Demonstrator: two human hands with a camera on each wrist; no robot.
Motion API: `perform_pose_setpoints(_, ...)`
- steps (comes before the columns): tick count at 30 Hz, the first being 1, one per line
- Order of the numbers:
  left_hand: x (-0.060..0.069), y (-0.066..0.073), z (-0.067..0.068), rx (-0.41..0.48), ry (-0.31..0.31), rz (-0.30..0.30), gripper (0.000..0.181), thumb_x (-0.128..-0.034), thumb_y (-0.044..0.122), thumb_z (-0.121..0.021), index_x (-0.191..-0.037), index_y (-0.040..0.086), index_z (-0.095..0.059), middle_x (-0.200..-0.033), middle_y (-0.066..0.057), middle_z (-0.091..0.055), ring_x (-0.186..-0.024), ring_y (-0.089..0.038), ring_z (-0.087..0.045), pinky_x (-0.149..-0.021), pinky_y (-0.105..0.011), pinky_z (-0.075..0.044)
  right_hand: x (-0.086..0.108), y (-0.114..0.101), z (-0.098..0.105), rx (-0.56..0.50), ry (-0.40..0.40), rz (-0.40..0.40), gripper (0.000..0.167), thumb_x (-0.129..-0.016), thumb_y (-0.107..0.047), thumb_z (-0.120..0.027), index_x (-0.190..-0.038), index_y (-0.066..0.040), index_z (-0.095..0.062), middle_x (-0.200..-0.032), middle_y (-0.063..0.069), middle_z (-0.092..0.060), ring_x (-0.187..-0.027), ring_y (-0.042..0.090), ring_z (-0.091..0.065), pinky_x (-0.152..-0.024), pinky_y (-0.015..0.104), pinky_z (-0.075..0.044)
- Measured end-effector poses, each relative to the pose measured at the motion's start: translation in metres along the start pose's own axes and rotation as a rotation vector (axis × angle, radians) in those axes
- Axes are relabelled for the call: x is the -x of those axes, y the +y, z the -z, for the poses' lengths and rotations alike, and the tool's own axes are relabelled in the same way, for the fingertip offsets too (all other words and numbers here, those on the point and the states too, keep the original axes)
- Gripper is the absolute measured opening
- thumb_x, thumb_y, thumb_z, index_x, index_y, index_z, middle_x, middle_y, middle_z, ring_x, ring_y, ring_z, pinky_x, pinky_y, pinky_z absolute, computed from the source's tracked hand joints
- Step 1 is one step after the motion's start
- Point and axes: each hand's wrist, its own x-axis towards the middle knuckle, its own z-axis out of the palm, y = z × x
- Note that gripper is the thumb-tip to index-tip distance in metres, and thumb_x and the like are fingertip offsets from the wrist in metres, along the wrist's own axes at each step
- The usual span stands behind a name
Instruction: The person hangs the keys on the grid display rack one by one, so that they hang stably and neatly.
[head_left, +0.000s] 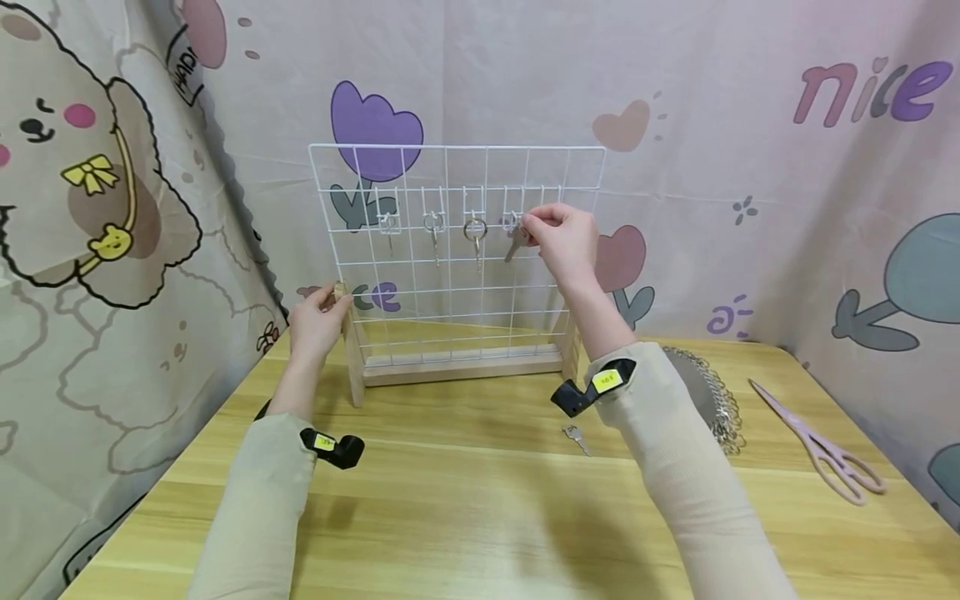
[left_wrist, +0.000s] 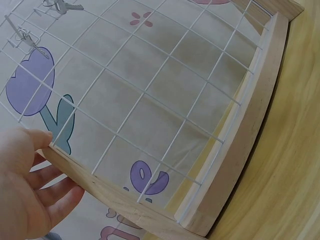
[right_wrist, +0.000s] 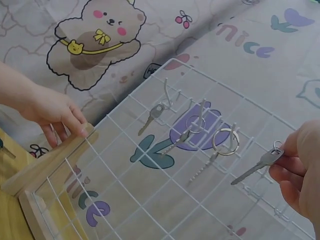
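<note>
My right hand [head_left: 566,242] pinches a silver key [right_wrist: 257,167] at its head, with a small ring by the fingertips. The key hangs blade down in front of the white wire grid [head_left: 487,147], beside the rightmost hook [head_left: 512,220]. I cannot tell whether its ring touches that hook. Three more keys hang from hooks to the left: one key [right_wrist: 150,120] at the far left, a middle key [head_left: 436,247], and one key [head_left: 477,250] on a larger gold-toned ring. My left hand [head_left: 317,321] holds the top of the rack's left wooden post [head_left: 352,358], thumb in front and fingers behind.
A loose key [head_left: 576,438] lies on the wooden table [head_left: 450,500] below my right forearm. To the right are a round grey disc [head_left: 696,387] edged with many small rings and pink scissors [head_left: 817,446]. A patterned curtain [head_left: 697,167] stands behind the rack.
</note>
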Motion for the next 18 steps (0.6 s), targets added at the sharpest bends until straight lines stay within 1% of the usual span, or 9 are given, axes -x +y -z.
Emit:
perform_pose_setpoints(5, 0.0, 0.0, 0.0, 0.016, 0.0, 0.001, 0.057, -0.0956, 0.034, -0.049, -0.143, 0.006, -0.034, -0.138, -0.019, -0.042, -0.127, -0.032, -0.038, -0.102, -0.042, -0.035, -0.003, 0.003, -0.003, 0.014, 0.019, 0.016, 0.014, -0.085, -0.011, -0.065, -0.087, 0.001, -0.071, -0.071, 0.004, -0.068, -0.056, 0.005, -0.059, -0.056, 0.018, -0.048)
perform_pose_setpoints(9, 0.001, 0.002, -0.001, 0.02, 0.004, 0.003, 0.056, -0.0956, 0.033, -0.049, -0.143, 0.006, -0.035, -0.137, -0.019, -0.044, -0.127, -0.031, -0.04, -0.101, -0.042, -0.036, -0.004, 0.007, -0.004, 0.007, 0.014, 0.012, 0.014, -0.085, -0.011, -0.065, -0.088, 0.001, -0.071, -0.069, 0.001, -0.067, -0.055, 0.004, -0.059, -0.051, 0.016, -0.045)
perform_pose_setpoints(11, 0.001, 0.002, 0.0, 0.017, 0.006, 0.002, 0.056, -0.0956, 0.032, -0.049, -0.143, 0.006, -0.035, -0.137, -0.019, -0.044, -0.126, -0.031, -0.04, -0.101, -0.042, -0.036, -0.004, 0.009, -0.004, -0.025, -0.003, -0.003, 0.014, -0.085, -0.011, -0.065, -0.089, 0.001, -0.071, -0.066, -0.001, -0.065, -0.056, 0.004, -0.059, -0.049, 0.016, -0.044)
perform_pose_setpoints(14, 0.001, 0.002, 0.0, 0.013, 0.007, 0.004, 0.056, -0.0957, 0.033, -0.049, -0.143, 0.006, -0.035, -0.137, -0.019, -0.044, -0.126, -0.032, -0.04, -0.101, -0.042, -0.036, -0.004, 0.013, -0.003, -0.082, -0.028, -0.039, 0.013, -0.086, -0.01, -0.065, -0.089, 0.002, -0.07, -0.065, -0.005, -0.064, -0.057, 0.004, -0.059, -0.048, 0.018, -0.045)
perform_pose_setpoints(18, 0.0, 0.001, 0.0, 0.007, 0.009, 0.006, 0.056, -0.0956, 0.033, -0.049, -0.143, 0.006, -0.035, -0.137, -0.019, -0.044, -0.126, -0.032, -0.04, -0.101, -0.042, -0.036, -0.004, 0.017, -0.002, -0.102, -0.047, -0.073, 0.012, -0.086, -0.011, -0.065, -0.088, 0.0, -0.069, -0.065, -0.005, -0.064, -0.059, 0.005, -0.06, -0.051, 0.022, -0.046)
